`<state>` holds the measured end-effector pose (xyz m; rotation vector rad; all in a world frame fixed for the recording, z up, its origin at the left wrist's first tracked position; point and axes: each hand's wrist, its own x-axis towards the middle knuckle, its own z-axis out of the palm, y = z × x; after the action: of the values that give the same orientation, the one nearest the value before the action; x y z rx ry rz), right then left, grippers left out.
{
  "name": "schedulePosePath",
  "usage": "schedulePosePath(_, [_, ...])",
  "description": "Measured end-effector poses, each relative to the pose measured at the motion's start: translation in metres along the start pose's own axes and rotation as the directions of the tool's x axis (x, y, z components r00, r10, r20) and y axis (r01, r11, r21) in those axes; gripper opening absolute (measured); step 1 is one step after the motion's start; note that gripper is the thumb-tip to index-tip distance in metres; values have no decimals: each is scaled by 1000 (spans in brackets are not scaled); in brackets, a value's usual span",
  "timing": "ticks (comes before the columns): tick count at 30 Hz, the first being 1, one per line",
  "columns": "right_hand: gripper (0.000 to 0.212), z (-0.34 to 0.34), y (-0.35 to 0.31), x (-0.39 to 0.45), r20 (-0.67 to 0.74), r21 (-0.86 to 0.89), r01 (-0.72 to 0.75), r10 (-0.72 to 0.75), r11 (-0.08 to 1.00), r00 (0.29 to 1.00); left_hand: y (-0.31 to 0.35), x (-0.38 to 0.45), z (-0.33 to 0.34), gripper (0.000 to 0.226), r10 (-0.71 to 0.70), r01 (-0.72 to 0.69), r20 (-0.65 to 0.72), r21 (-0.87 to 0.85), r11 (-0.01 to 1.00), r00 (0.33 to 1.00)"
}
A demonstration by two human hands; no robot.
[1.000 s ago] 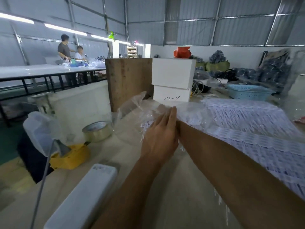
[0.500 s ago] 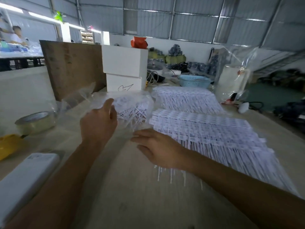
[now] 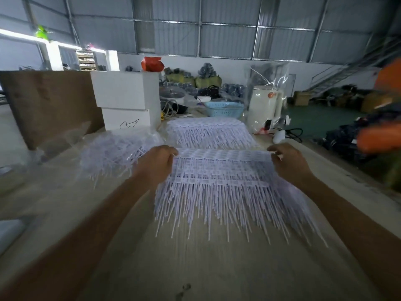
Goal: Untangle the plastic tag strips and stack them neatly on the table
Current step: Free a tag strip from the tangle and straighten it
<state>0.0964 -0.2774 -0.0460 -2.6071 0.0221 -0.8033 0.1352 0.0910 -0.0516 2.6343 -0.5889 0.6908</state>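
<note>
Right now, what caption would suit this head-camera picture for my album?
Both hands, left and right, grip the ends of a tag strip stack on the table, tangled strips waiting alongside.

White boxes (image 3: 125, 98), blue basket (image 3: 223, 109)

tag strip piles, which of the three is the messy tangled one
The left pile, partly in a clear bag beside the left hand. Its strips point every way, while the near stack and the far stack lie in even rows.
</note>
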Motion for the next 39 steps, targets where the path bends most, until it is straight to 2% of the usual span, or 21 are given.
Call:
schedulePosePath(3, [32, 10, 15, 10, 251, -144, -17, 54, 989, 967, 2, 30, 18, 35, -41, 41, 91, -2, 999, 995])
schedulePosePath(5, [31, 12, 18, 11, 350, -251, 50, 42, 967, 936, 3, 41, 28, 37, -52, 40, 174, 73, 997, 983])
schedulePosePath(7, [20, 9, 19, 14, 343, -239, 76, 11, 968, 939, 2, 45, 34, 33, -88, 57, 234, 135, 989, 968])
schedulePosePath(10, [14, 6, 21, 21, 323, -266, 85, 6, 960, 946, 1, 49, 37, 22, -108, 80, 210, 136, 987, 972])
schedulePosePath(13, [31, 5, 22, 24, 320, -334, 88, 25, 939, 947, 4, 51, 37, 21, -91, 66, 186, 136, 989, 978])
schedulePosePath(16, [28, 0, 19, 30, 236, -168, -14, 54, 986, 970, 8, 54, 30, 24, -58, 36, 136, 155, 987, 989])
schedulePosePath(19, [22, -8, 16, 34, 188, 12, -83, 79, 996, 979, 9, 56, 19, 16, -4, -6, 67, 148, 989, 998])
schedulePosePath(22, [24, -20, 22, 35, 171, 202, -144, 110, 969, 979, 11, 54, 6, 11, 26, -26, -4, 49, 998, 1000])
schedulePosePath(27, [30, -43, 20, 35, 190, 582, -262, 184, 770, 964, 16, 47, -18, 16, 30, -31, -25, -42, 999, 999])
schedulePosePath(30, [33, -57, 15, 35, 125, 688, -195, 151, 699, 981, 16, 42, -34, 22, 59, -64, -70, -76, 995, 996])
schedulePosePath(34, [30, -72, 5, 36, 46, 776, -148, 179, 613, 983, 20, 37, -53, 29, 236, -216, -247, 108, 970, 940])
schedulePosePath(39, [30, -82, -1, 33, 47, 896, -124, 187, 427, 981, 32, 39, -82, 28, 284, -277, -342, 70, 958, 896])
